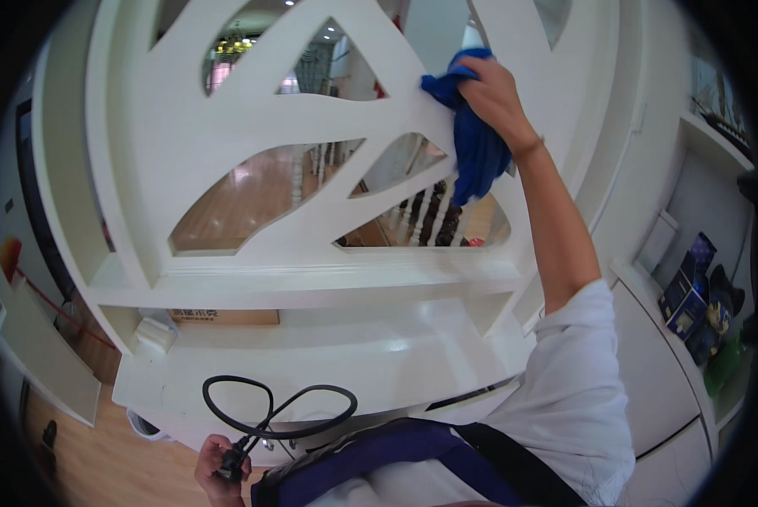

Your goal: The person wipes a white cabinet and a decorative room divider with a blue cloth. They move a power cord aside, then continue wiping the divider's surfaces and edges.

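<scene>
High on the right, my right hand (494, 95) grips a bunched blue cloth (477, 149) against a white lattice panel (379, 117) with curved cut-outs. Part of the cloth hangs down below the fingers. Low at the left, my left hand (217, 466) is closed around the plug end (231, 461) of a black power cord. The cord (347, 415) loops upward from the hand, in front of a white cabinet top (379, 355). Through the cut-outs show a wooden floor and white balusters (422, 215).
Under the ledge (341, 279) lie a cardboard box (226, 316) and a white packet (155, 334). A bin (144, 426) stands at the cabinet's left foot. Boxes (684, 304) and other goods fill a shelf at right. A red-handled duster (10, 256) is at far left.
</scene>
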### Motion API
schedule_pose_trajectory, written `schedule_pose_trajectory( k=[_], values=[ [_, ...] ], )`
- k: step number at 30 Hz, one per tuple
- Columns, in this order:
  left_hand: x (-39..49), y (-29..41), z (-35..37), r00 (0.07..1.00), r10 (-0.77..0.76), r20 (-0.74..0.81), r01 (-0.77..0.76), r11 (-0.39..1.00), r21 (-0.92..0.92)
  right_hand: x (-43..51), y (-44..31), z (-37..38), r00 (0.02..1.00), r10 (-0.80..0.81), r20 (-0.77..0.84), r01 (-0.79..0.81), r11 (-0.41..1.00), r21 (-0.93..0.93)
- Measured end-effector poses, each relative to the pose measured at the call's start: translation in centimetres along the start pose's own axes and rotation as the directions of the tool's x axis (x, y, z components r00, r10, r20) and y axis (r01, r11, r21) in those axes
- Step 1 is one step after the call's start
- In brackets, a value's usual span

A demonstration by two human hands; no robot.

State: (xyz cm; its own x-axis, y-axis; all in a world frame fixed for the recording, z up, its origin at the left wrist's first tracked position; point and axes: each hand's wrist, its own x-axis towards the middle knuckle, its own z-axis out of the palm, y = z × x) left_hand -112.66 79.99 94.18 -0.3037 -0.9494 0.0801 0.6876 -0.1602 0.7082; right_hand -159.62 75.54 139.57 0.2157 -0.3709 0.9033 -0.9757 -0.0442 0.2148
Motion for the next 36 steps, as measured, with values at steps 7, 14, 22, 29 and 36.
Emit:
schedule_pose_trajectory(
  k=[7,14,22,29,36],
  values=[
    [1.2,2.2,0.1,0.998,0.012,0.068,-0.005,0.995,-0.103,2.6,-8.6,6.1,0.824,-0.319,-0.469,0.446,0.875,0.188],
    [0.6,0.7,0.0,0.997,-0.046,-0.060,0.041,0.996,-0.073,2.0,-16.5,12.2,0.939,-0.206,-0.276,0.205,0.978,-0.033],
    [-1.8,3.3,1.0,0.998,-0.038,-0.040,0.043,0.990,0.131,2.5,-11.5,8.8,0.876,-0.482,0.032,0.482,0.875,-0.028],
    [-5.8,4.2,-1.6,0.993,-0.090,-0.079,0.086,0.994,-0.061,-8.5,-6.2,2.6,0.851,-0.520,0.069,0.525,0.845,-0.103],
    [-2.6,3.3,-3.0,0.993,-0.003,-0.117,0.001,1.000,-0.018,-11.9,-5.7,3.6,0.900,-0.242,0.361,0.344,0.904,-0.253]
  ],
)
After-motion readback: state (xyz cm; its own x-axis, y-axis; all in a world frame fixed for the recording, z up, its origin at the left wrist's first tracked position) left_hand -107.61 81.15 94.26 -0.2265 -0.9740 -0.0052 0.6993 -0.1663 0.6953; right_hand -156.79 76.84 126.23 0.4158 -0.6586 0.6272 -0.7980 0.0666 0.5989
